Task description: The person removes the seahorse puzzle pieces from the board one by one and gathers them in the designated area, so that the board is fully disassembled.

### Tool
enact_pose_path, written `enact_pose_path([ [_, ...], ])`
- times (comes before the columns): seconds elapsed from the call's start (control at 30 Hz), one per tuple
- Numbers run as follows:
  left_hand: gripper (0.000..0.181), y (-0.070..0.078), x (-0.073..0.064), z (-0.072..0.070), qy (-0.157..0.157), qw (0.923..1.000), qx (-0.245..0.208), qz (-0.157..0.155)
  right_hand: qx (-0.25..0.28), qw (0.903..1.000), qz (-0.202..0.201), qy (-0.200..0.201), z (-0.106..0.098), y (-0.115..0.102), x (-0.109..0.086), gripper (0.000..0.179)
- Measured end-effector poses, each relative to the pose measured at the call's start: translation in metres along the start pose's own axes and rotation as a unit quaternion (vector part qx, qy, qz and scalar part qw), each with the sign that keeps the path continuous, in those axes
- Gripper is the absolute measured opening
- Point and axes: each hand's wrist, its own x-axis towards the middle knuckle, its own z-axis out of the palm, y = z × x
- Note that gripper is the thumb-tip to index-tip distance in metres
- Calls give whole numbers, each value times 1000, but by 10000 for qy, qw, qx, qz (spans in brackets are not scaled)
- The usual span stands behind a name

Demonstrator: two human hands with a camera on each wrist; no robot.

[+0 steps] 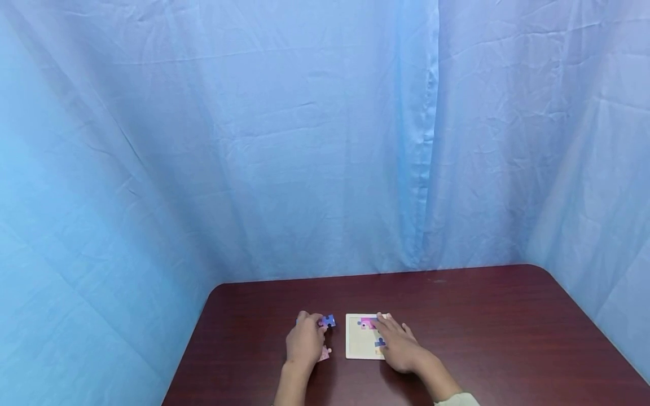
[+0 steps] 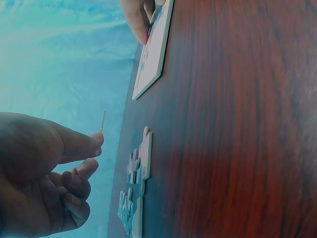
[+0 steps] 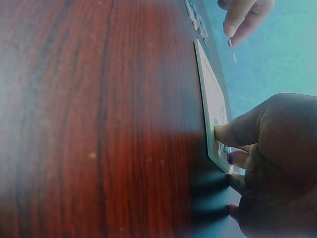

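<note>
My left hand pinches a thin jigsaw piece between thumb and forefinger, seen edge-on and raised above the table in the left wrist view. To its right lies a square, pale puzzle tray with a raised rim. Inside are a pink piece at the top and a blue and yellow piece lower right. My right hand rests over the tray's right side, its fingers extended and its thumb touching near the front rim; it partly covers both pieces.
Loose jigsaw pieces lie in a cluster beneath and beside the left hand, one pink piece showing at its wrist side. The dark red wood-grain table has blue curtains behind and at both sides.
</note>
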Motion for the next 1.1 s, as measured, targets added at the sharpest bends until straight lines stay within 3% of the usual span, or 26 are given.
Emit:
enact_pose_path([
  [0.43,26,-19,12,-6,26,9999,62,-121,-12,10000,66,-67,0,1,2,63],
  [1.1,26,-26,22,-1,-397,9984,43,-393,47,9999,77,-88,-2,-1,0,63],
])
